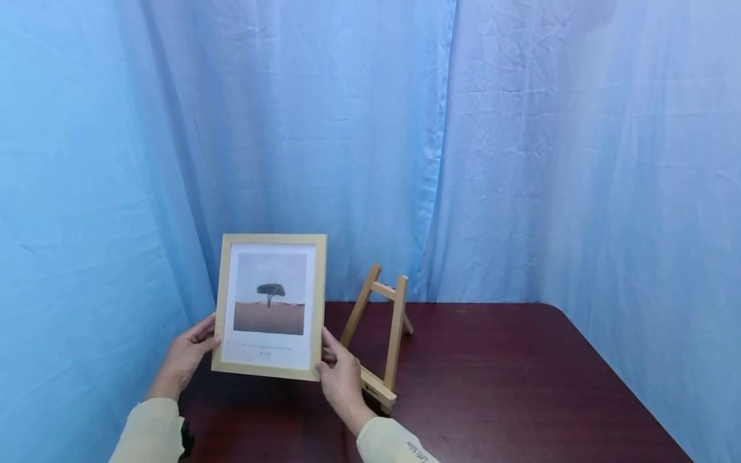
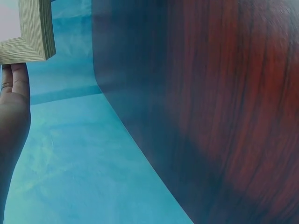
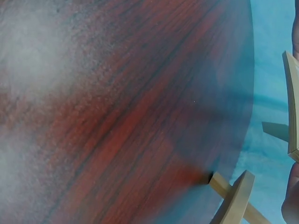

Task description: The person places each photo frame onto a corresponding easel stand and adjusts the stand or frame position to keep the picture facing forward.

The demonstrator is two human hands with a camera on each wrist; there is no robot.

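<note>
1. Framed tree print [image 1: 270,308]: held near upright between my two hands, left of the tabletop easel [image 1: 396,331], picture side toward me, apparently clear of the wooden table [image 1: 498,366].
2. Left hand [image 1: 186,357]: pinches the left edge low down, thumb forward, fingers partly hidden behind.
3. Right hand [image 1: 343,379]: pinches near the lower right corner, just beside the easel; whether the two touch, I cannot tell.
4. Levelling: bottom edge slopes slightly; I judge that matched grip heights would even it.
5. Clearance: my right knuckles are best kept off the easel, since a knock could shift it.
</note>
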